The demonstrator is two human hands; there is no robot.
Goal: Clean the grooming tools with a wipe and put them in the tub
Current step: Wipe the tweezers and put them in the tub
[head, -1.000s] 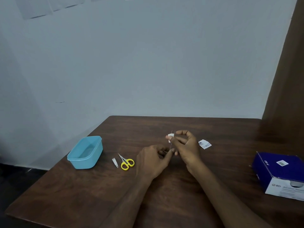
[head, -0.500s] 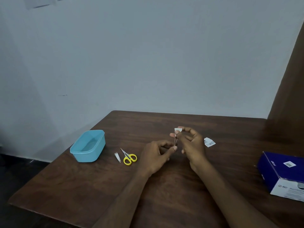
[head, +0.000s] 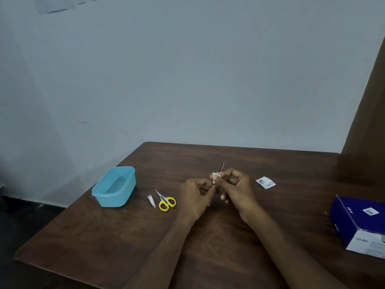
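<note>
Over the middle of the brown table, my left hand (head: 195,198) pinches the lower end of thin metal tweezers (head: 220,167), whose tips point up and away. My right hand (head: 237,189) pinches a small white wipe (head: 215,175) round the tweezers' shaft. A light blue tub (head: 114,187) stands at the left with nothing seen inside. Between the tub and my left hand lie a small nail clipper (head: 151,201) and yellow-handled scissors (head: 165,201).
A torn white wipe sachet (head: 265,182) lies to the right of my hands. A blue and white box (head: 361,224) sits at the table's right edge. The table (head: 104,236) ends near the tub on the left; a wall stands behind.
The wipe has slid down the tweezers, so more of the metal tips shows above my right fingers. The camera has shifted slightly. Clipper, scissors and tub have stayed put.
</note>
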